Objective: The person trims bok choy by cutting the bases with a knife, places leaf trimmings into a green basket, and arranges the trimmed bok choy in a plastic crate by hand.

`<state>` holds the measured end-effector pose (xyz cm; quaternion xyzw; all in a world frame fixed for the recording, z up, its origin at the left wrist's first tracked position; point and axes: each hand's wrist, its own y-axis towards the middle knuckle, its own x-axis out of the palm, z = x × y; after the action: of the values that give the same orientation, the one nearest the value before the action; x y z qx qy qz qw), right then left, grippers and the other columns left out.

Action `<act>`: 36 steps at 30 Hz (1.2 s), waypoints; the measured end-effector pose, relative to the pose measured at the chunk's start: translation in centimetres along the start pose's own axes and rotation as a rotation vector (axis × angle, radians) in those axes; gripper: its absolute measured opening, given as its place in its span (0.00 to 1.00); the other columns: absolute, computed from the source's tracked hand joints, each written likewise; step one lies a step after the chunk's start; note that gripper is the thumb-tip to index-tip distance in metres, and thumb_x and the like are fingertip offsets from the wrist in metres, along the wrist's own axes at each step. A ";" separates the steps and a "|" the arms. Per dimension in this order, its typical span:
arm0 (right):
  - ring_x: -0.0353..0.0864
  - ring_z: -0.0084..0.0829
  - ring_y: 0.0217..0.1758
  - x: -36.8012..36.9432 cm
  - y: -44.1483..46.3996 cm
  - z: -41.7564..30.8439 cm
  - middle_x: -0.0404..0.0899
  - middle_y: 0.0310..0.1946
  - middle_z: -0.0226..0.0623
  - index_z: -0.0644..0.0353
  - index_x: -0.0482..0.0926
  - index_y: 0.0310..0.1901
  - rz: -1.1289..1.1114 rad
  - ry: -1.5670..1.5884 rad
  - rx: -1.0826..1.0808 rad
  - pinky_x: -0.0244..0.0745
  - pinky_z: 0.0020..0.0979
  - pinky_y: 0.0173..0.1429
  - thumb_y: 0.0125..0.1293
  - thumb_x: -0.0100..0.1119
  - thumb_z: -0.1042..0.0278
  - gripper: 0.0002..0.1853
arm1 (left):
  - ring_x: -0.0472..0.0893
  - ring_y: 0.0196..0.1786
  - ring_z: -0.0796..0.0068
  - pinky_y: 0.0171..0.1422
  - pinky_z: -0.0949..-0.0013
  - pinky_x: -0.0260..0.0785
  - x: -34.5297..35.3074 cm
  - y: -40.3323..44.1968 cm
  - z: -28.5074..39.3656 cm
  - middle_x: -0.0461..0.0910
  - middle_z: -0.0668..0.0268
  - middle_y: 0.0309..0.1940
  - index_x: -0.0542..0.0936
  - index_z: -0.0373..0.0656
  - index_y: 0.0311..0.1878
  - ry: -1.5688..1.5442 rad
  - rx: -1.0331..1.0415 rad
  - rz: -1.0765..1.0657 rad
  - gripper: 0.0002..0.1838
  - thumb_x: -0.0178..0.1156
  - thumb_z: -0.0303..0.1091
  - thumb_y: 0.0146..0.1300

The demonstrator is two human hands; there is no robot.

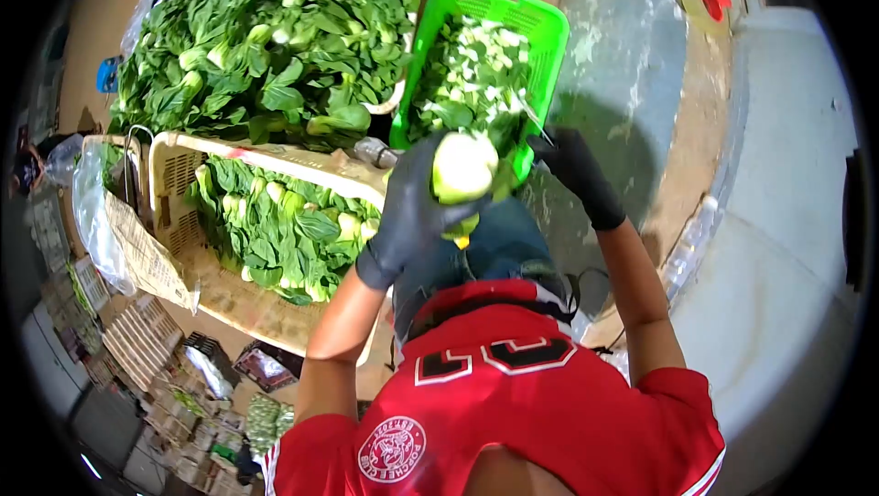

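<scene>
In my left hand, gloved in black, is a bok choy, its pale cut base turned up and its leaves hidden below. My right hand, also in a black glove, is closed around a knife whose thin blade points up and left over the rim of a green basket. Inside that basket lie white and green trimmings. The bok choy is just below the basket's near edge, apart from the blade.
A big heap of bok choy fills a crate at the upper left. Below it, a beige crate holds more bok choy. A red object lies at the upper right, and plastic bottles lie along the right wall.
</scene>
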<state>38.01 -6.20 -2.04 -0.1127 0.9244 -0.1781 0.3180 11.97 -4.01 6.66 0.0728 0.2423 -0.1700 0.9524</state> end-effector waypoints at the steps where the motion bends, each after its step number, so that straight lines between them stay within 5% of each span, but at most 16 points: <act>1: 0.75 0.42 0.20 -1.2 -1.4 -3.6 0.72 0.16 0.42 0.59 0.73 0.24 0.065 -0.011 -0.103 0.69 0.40 0.26 0.56 0.59 0.60 0.12 | 0.79 0.45 0.62 0.52 0.62 0.70 0.6 0.7 0.4 0.77 0.54 0.43 0.71 0.35 0.51 -0.067 -0.095 -0.059 0.34 0.73 0.37 0.40; 4: 0.74 0.44 0.22 -2.2 -2.7 -7.1 0.72 0.18 0.42 0.59 0.72 0.24 0.148 -0.178 -0.299 0.69 0.39 0.26 0.52 0.62 0.60 0.12 | 0.78 0.46 0.54 0.52 0.60 0.69 2.1 1.6 -0.7 0.77 0.50 0.42 0.70 0.33 0.53 -0.044 -0.056 -0.127 0.39 0.74 0.37 0.35; 10: 0.74 0.46 0.23 -2.0 -2.8 -8.9 0.72 0.19 0.43 0.59 0.72 0.23 0.131 -0.266 -0.440 0.67 0.38 0.26 0.50 0.64 0.64 0.11 | 0.76 0.41 0.52 0.48 0.58 0.68 2.3 1.8 -0.4 0.76 0.53 0.38 0.72 0.35 0.48 -0.042 -0.098 -0.117 0.34 0.73 0.37 0.35; 13: 0.76 0.43 0.23 -1.2 -2.2 -8.4 0.73 0.18 0.43 0.57 0.73 0.23 0.157 -0.270 -0.387 0.68 0.40 0.26 0.52 0.62 0.58 0.12 | 0.74 0.44 0.51 0.50 0.56 0.67 2.1 1.8 -0.3 0.75 0.52 0.40 0.72 0.36 0.48 0.129 0.043 -0.075 0.35 0.74 0.37 0.34; 14: 0.76 0.44 0.23 -0.4 -1.3 -5.6 0.73 0.18 0.43 0.57 0.73 0.23 0.143 -0.267 -0.371 0.68 0.40 0.26 0.53 0.61 0.58 0.12 | 0.73 0.46 0.51 0.52 0.56 0.66 2.2 1.4 0.4 0.75 0.52 0.42 0.72 0.36 0.49 0.085 -0.059 -0.086 0.36 0.75 0.38 0.33; 16: 0.76 0.44 0.23 0.4 1.1 1.6 0.73 0.18 0.44 0.59 0.73 0.22 0.123 -0.265 -0.339 0.68 0.40 0.27 0.56 0.59 0.59 0.13 | 0.73 0.46 0.51 0.52 0.56 0.66 2.3 1.4 1.6 0.75 0.52 0.42 0.72 0.37 0.49 0.087 0.076 -0.017 0.36 0.75 0.38 0.33; 18: 0.76 0.46 0.23 0.1 0.3 0.9 0.73 0.18 0.45 0.60 0.74 0.24 0.132 -0.143 -0.156 0.69 0.40 0.28 0.58 0.56 0.61 0.12 | 0.74 0.45 0.52 0.52 0.56 0.66 2.4 2.0 1.0 0.75 0.52 0.42 0.72 0.35 0.49 -0.003 0.012 -0.028 0.37 0.75 0.39 0.33; 20: 0.78 0.42 0.28 0.2 -0.1 -0.9 0.76 0.25 0.45 0.61 0.76 0.33 0.267 -0.025 -0.255 0.69 0.38 0.31 0.58 0.59 0.65 0.08 | 0.75 0.45 0.52 0.52 0.57 0.66 1.9 2.8 -0.1 0.75 0.51 0.42 0.72 0.34 0.50 -0.141 -0.122 -0.095 0.36 0.75 0.39 0.35; 22: 0.72 0.30 0.56 -0.1 -0.4 -4.7 0.74 0.53 0.38 0.62 0.67 0.58 0.071 0.429 -0.326 0.67 0.32 0.57 0.55 0.66 0.68 0.30 | 0.75 0.50 0.56 0.58 0.60 0.65 1.7 2.6 -1.1 0.75 0.51 0.46 0.67 0.34 0.55 -0.232 -0.111 -0.139 0.38 0.72 0.42 0.42; 24: 0.63 0.29 0.63 0.6 0.0 -5.6 0.63 0.63 0.41 0.64 0.56 0.66 -0.125 0.726 -0.354 0.59 0.32 0.66 0.52 0.70 0.65 0.42 | 0.74 0.54 0.55 0.59 0.61 0.64 1.1 3.4 0.1 0.72 0.49 0.49 0.61 0.34 0.57 -0.199 -0.100 -0.189 0.39 0.69 0.47 0.50; 26: 0.64 0.30 0.62 -2.0 -0.1 -10.2 0.65 0.61 0.41 0.65 0.59 0.64 -0.229 0.615 -0.316 0.59 0.31 0.65 0.51 0.71 0.64 0.41 | 0.67 0.58 0.56 0.62 0.60 0.59 0.6 3.0 -0.2 0.67 0.49 0.52 0.59 0.33 0.60 -0.249 -0.182 -0.231 0.39 0.63 0.50 0.55; 29: 0.70 0.34 0.57 -2.8 0.9 -9.6 0.70 0.55 0.45 0.65 0.63 0.61 -0.265 0.276 -0.389 0.63 0.32 0.62 0.49 0.72 0.62 0.39 | 0.71 0.53 0.50 0.58 0.58 0.62 0.1 3.5 0.5 0.70 0.46 0.49 0.67 0.34 0.56 -0.003 -0.079 -0.232 0.33 0.64 0.46 0.53; 36: 0.70 0.47 0.56 -3.2 1.0 -8.0 0.69 0.52 0.56 0.72 0.63 0.59 -0.285 0.086 -0.449 0.65 0.37 0.61 0.45 0.73 0.53 0.44 | 0.78 0.44 0.49 0.47 0.56 0.69 -1.7 4.0 0.2 0.77 0.47 0.41 0.70 0.38 0.54 -0.039 -0.053 -0.461 0.27 0.64 0.40 0.53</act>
<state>35.33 -2.21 5.16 -0.3016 0.9282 -0.0164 0.2172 12.13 0.16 7.90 -0.0130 0.2387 -0.3779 0.8945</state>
